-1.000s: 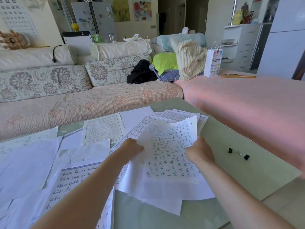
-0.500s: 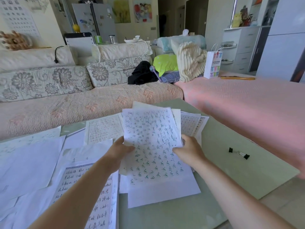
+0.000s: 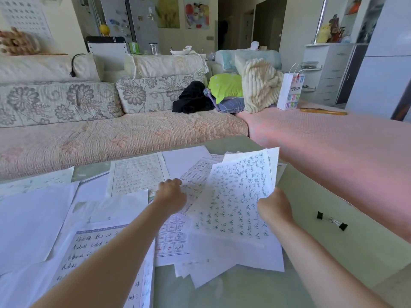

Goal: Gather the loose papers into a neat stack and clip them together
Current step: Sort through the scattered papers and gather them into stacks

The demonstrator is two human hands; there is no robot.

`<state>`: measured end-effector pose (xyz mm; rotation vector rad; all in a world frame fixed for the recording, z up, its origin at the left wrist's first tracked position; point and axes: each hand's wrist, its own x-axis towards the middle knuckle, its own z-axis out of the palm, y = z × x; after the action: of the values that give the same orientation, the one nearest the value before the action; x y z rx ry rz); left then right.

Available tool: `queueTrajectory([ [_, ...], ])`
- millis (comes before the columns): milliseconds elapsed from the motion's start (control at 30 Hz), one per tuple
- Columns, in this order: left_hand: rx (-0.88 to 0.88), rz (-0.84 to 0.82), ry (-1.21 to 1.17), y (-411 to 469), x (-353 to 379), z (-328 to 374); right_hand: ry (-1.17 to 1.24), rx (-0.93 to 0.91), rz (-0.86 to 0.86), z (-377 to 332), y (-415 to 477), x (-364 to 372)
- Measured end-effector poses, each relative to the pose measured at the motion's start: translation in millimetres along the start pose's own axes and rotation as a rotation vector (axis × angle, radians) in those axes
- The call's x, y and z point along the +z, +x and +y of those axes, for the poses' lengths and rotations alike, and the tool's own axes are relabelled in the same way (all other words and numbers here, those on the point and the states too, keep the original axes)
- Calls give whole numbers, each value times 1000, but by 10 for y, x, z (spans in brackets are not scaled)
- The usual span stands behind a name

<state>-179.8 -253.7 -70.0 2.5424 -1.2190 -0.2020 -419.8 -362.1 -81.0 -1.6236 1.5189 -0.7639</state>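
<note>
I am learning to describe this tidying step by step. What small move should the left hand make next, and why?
Probably the left hand should draw the printed sheet under it toward the held bundle in the right hand and add it. Many loose sheets lie scattered on the table, and the binder clips lie untouched, so gathering comes first.

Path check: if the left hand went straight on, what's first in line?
Likely the gridded sheet just beyond the left hand, lying flat; whether they already touch is unclear.
</note>
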Motion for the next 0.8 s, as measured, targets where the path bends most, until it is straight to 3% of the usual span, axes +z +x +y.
queueTrajectory([
  [133, -94, -65, 160, 210, 32, 32, -75, -1, -6, 36, 48, 45],
  [267, -207, -138, 133, 346, 23, 107, -171, -31, -25, 21, 63, 90],
  [433, -175, -142, -153, 428, -66, 80, -218, -40, -15, -44, 45, 120],
  [533, -130, -230, -319, 325, -122, 68, -146, -32, -16, -69, 64, 124],
  [667, -290, -419, -660, 78, -142, -10, -97, -49, -64, -83, 3, 132],
  [800, -332, -414, -778, -123, -242, -7, -248, -146, -149, -74, -134, 169],
])
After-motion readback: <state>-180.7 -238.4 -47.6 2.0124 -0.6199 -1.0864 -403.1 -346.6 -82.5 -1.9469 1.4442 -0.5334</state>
